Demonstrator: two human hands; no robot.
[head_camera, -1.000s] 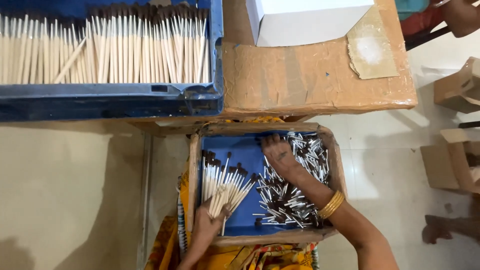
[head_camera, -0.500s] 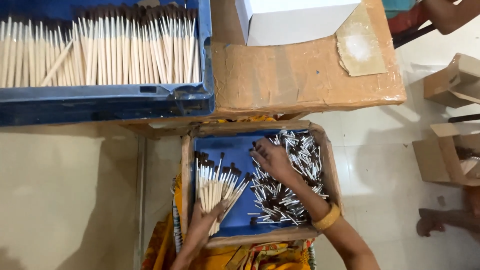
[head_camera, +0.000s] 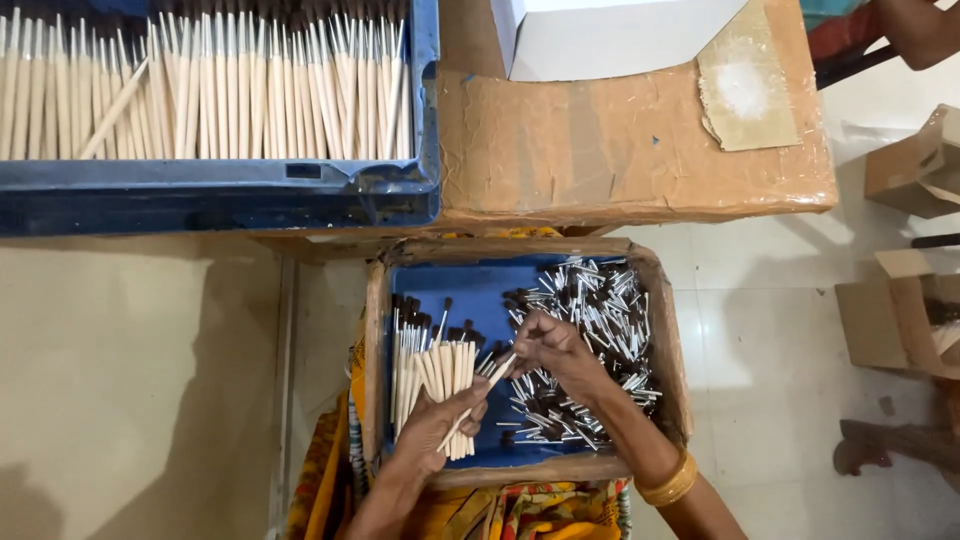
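Observation:
A cardboard tray (head_camera: 374, 330) with a blue floor rests on my lap. My left hand (head_camera: 432, 428) grips a bundle of pale wooden sticks (head_camera: 440, 375), some with dark tips, and also pinches one single stick (head_camera: 478, 397) that slants up to the right. My right hand (head_camera: 553, 352) holds the upper end of that single stick with its fingertips, over a heap of small silver and dark metal ferrules (head_camera: 590, 330) on the tray's right side.
A blue crate (head_camera: 230, 195) filled with several pale sticks (head_camera: 210, 85) sits on a taped cardboard-topped table (head_camera: 600, 150), with a white box (head_camera: 610, 40) beside it. Open cardboard boxes (head_camera: 915, 300) stand on the tiled floor at right. Another person's limb (head_camera: 915, 30) shows at top right.
My right hand has drawn back from the far part of the ferrule heap toward my left hand and now meets a single stick held out from the bundle.

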